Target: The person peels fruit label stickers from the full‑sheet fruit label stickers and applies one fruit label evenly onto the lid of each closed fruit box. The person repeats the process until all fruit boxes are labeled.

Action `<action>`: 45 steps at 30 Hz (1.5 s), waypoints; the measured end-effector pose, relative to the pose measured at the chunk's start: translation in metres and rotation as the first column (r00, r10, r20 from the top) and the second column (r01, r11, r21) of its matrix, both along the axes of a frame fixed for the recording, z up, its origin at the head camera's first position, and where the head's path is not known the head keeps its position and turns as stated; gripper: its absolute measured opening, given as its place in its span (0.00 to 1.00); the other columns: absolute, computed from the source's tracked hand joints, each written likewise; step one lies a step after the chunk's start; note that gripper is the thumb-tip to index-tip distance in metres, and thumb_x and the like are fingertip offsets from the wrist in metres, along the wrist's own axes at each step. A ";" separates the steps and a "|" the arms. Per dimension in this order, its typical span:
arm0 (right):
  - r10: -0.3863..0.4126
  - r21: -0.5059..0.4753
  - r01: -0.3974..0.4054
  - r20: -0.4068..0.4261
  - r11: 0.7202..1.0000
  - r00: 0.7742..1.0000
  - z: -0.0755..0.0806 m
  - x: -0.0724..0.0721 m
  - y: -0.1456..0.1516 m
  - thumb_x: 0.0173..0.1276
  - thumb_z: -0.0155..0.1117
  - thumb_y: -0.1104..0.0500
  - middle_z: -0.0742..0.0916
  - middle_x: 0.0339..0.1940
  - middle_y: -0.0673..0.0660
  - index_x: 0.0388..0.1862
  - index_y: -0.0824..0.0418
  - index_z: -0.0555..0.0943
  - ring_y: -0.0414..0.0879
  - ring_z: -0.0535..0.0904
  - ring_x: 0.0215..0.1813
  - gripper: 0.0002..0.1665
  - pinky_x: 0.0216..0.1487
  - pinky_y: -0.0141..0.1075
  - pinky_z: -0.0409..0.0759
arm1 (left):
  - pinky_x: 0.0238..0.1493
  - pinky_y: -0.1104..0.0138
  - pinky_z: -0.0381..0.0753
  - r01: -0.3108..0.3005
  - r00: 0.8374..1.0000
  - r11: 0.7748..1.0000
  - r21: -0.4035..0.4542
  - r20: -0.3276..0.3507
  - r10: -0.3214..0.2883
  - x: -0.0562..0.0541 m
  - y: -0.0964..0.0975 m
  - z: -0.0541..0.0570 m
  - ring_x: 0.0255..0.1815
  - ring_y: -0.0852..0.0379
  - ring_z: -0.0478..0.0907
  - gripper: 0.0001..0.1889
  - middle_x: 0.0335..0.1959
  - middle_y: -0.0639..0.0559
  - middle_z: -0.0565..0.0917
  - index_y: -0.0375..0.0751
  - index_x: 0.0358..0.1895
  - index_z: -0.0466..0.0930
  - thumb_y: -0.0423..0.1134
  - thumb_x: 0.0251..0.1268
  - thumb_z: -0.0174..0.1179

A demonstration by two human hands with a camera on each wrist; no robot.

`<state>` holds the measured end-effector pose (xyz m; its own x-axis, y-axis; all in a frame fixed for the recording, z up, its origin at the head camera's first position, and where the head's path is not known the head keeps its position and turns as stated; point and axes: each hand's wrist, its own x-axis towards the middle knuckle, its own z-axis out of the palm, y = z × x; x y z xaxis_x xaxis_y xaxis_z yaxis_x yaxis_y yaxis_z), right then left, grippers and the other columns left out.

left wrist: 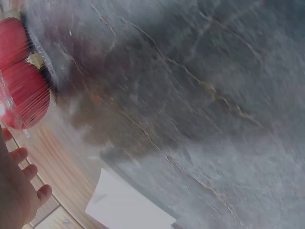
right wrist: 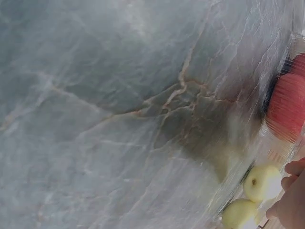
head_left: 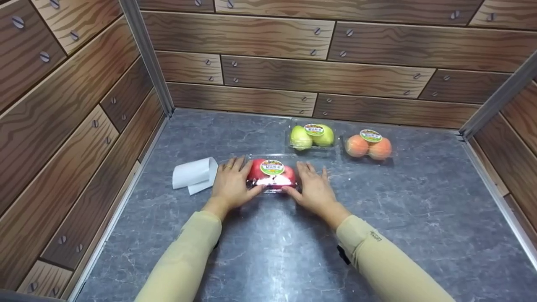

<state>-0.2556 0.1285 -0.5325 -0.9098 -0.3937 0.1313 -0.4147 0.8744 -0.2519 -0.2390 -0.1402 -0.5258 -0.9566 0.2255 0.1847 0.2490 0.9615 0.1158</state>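
A clear plastic box of red apples point(head_left: 273, 181) with an oval label on its lid lies on the grey table between the two hands. My left hand point(head_left: 232, 184) touches its left side, with fairly straight fingers and the thumb at the front edge. On the opposite side, my right hand point(head_left: 314, 189) rests against the box in much the same way, thumb toward the front. In the left wrist view, the left fingers point(left wrist: 29, 171) show below the red apples point(left wrist: 26, 93). Part of the right hand point(right wrist: 291, 198) appears at the edge of the right wrist view.
Behind the apples sits a clear box of yellow-green fruit point(head_left: 301, 137). To its right is a box of round orange-coloured fruit point(head_left: 379, 149). A curled white sheet point(head_left: 194, 173) lies left of the left hand. Wood-patterned walls point(head_left: 251, 71) enclose the table point(head_left: 419, 218).
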 end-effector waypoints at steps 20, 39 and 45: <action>0.009 0.053 -0.010 0.013 0.999 1.000 0.005 -0.018 -0.031 0.74 0.57 0.25 0.69 0.82 0.67 0.83 0.69 0.61 0.61 0.53 0.86 0.59 0.82 0.66 0.35 | 0.77 0.36 0.62 -0.007 0.998 1.000 -0.017 0.061 0.008 -0.018 -0.026 0.003 0.81 0.37 0.63 0.50 0.80 0.46 0.71 0.44 0.82 0.65 0.78 0.68 0.50; 0.013 0.139 -0.008 -0.034 0.990 0.999 0.008 -0.053 -0.051 0.74 0.46 0.20 0.61 0.86 0.64 0.85 0.64 0.60 0.62 0.46 0.88 0.60 0.82 0.67 0.37 | 0.78 0.36 0.60 -0.025 0.993 1.000 -0.011 0.118 0.026 -0.049 -0.045 0.010 0.82 0.34 0.60 0.51 0.82 0.46 0.67 0.43 0.84 0.62 0.77 0.70 0.49; -0.008 0.138 0.009 -0.008 0.990 1.000 0.010 -0.064 -0.056 0.75 0.46 0.20 0.58 0.87 0.63 0.86 0.63 0.58 0.60 0.42 0.88 0.60 0.82 0.66 0.32 | 0.77 0.37 0.61 -0.030 0.991 0.999 -0.039 0.126 0.035 -0.063 -0.047 0.013 0.82 0.34 0.60 0.50 0.82 0.46 0.67 0.44 0.84 0.61 0.76 0.70 0.49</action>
